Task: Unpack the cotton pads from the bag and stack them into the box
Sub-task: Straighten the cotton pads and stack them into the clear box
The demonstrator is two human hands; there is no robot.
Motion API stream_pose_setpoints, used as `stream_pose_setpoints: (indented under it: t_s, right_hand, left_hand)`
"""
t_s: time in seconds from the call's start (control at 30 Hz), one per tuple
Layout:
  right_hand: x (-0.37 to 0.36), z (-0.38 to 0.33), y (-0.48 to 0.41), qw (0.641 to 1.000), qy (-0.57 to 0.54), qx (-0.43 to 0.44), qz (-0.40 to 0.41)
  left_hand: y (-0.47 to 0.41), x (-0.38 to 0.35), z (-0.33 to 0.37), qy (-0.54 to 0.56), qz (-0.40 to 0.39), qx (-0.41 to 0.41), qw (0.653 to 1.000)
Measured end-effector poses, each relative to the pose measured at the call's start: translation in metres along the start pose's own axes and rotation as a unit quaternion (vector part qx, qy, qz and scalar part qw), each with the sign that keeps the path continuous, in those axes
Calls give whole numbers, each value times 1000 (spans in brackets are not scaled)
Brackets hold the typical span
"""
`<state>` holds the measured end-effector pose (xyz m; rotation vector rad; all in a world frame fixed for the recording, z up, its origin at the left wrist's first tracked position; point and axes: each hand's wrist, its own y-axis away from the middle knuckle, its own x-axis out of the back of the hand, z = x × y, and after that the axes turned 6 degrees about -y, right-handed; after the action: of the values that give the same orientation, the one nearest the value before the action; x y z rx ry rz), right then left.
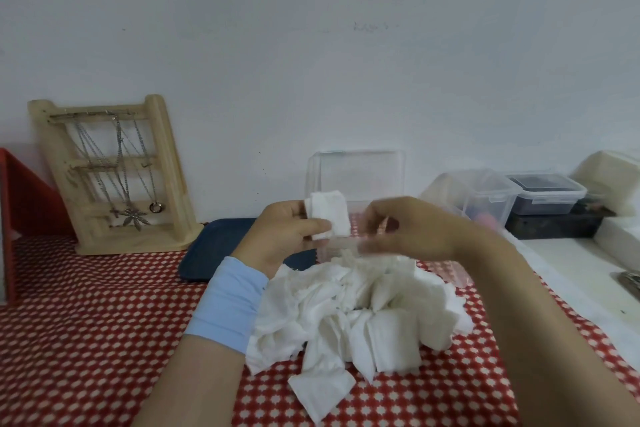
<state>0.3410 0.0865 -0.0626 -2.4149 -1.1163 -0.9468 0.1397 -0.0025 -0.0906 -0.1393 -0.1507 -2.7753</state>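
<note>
A loose pile of white square cotton pads (349, 315) lies on the red patterned tablecloth in front of me. My left hand (287, 236) is raised above the pile and pinches a small stack of pads (329, 218) between thumb and fingers. My right hand (408, 229) hovers just right of that stack with its fingers curled toward it. It is motion-blurred, so whether it holds a pad is unclear. The clear plastic box (363, 177) stands behind both hands with its lid upright. Crinkled clear plastic (450, 274), possibly the bag, shows at the pile's right edge.
A wooden jewellery stand (114, 177) with necklaces leans against the wall at the back left, beside a red rack (24, 204). A dark blue tray (214, 250) lies behind my left wrist. Clear and dark lidded containers (512, 198) sit at the back right on a white surface.
</note>
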Motion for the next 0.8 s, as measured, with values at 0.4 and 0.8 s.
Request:
stream_pose_setpoints:
  t_s: [0.4,0.8]
  right_hand:
    - [-2,9,-2,991,105,-41,-70]
    - [-15,6,-9,962,-263,0,71]
  left_hand:
    - [-2,-1,0,31,30,12,999]
    - [4,-5,3,25,-36,13,999]
